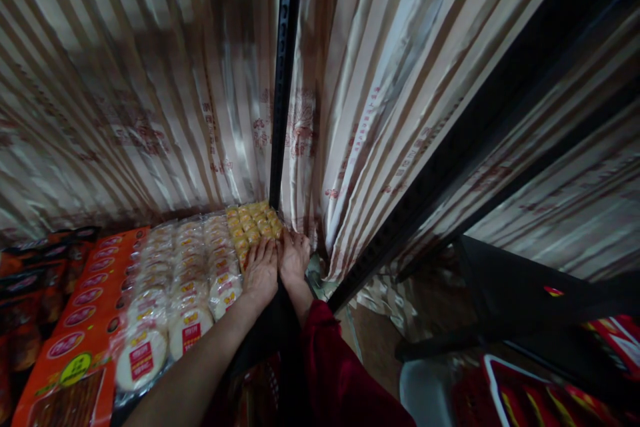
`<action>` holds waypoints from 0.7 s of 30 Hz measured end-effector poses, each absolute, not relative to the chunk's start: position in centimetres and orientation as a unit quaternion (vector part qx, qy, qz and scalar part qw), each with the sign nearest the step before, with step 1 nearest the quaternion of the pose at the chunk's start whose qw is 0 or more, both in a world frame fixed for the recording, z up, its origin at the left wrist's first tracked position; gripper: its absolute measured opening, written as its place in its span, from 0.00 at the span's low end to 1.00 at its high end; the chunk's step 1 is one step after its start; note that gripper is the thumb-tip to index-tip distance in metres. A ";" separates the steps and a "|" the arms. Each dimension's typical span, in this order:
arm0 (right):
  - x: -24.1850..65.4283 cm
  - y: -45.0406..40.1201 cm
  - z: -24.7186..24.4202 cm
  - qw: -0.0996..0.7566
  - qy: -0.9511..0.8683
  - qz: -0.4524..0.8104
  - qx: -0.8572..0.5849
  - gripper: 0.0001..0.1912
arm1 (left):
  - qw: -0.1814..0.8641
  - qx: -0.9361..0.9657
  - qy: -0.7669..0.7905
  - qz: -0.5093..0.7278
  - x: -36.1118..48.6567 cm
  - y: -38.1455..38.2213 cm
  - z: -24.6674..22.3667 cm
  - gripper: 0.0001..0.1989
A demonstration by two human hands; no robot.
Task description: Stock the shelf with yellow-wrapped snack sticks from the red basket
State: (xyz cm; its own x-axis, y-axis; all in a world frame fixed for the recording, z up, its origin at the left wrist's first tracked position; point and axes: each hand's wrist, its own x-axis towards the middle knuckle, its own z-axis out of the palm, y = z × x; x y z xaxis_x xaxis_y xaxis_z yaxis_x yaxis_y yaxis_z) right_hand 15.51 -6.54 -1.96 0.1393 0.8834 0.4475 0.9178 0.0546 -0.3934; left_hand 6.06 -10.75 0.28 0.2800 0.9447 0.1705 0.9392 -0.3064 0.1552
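Note:
At the far right end of the shelf lies a block of small yellow wrapped packets [254,221] in clear film. My left hand [262,269] rests on the near part of this block, its fingers stretched forward over the packets. Close beside it, my right hand [294,257] touches the block's right edge, fingers reaching forward; its fingertips are partly hidden. Left of the yellow packets stand rows of round white cakes [187,330] in clear wrappers with red labels. My left forearm crosses in front of some of them.
Orange packs [87,293] and dark orange bags [30,287] fill the shelf's left side. A black perforated post [283,80] rises behind the packets, before a striped printed curtain [165,80]. At lower right are a black shelf [510,280] and a white-rimmed red container [493,380].

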 end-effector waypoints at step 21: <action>15.7 -8.9 -7.8 0.415 -0.672 0.073 -0.609 0.24 | 0.008 0.798 0.591 0.118 6.2 -11.0 0.6 0.25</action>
State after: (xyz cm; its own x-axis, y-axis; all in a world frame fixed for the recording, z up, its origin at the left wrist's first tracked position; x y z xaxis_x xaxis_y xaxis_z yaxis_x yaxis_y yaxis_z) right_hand 15.73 -8.89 -7.77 0.0858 0.8791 0.4689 0.7582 0.2477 -0.6031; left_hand 6.23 -10.97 0.57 0.2745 0.9449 0.1783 0.9411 -0.3020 0.1520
